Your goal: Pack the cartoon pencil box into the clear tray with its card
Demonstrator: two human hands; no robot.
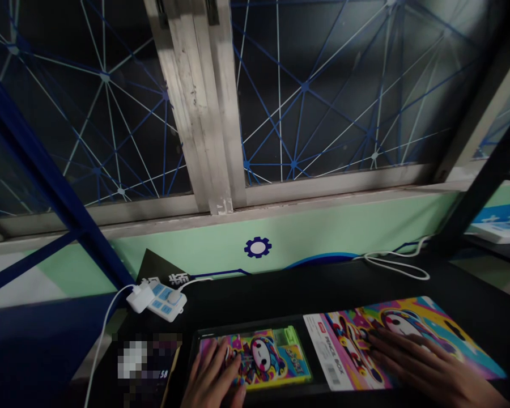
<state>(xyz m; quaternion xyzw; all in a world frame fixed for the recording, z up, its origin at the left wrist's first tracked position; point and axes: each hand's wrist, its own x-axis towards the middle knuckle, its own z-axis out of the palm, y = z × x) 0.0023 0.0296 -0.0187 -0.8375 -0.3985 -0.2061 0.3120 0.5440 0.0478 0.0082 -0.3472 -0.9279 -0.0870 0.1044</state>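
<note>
A colourful pencil box [276, 362] with a cartoon character and a light green piece at its upper right corner lies in a black tray [318, 362]. My left hand [215, 368] rests over the left part of the box, fingers a little apart; my thumb is at its lower edge. To the right lies a bright printed sheet or sleeve [446, 328], marked "PENCIL BOX" on a white strip with a barcode. My right hand [425, 362] lies flat across its middle with the fingers stretched out. Whether the sheet joins the tray I cannot tell.
A white power strip [168, 303] with a plugged-in white charger [140, 297] sits at the back left of the black table [259, 300]. A partly blurred-out device [153, 368] lies left of the tray. A white cable [402, 272] loops along the wall.
</note>
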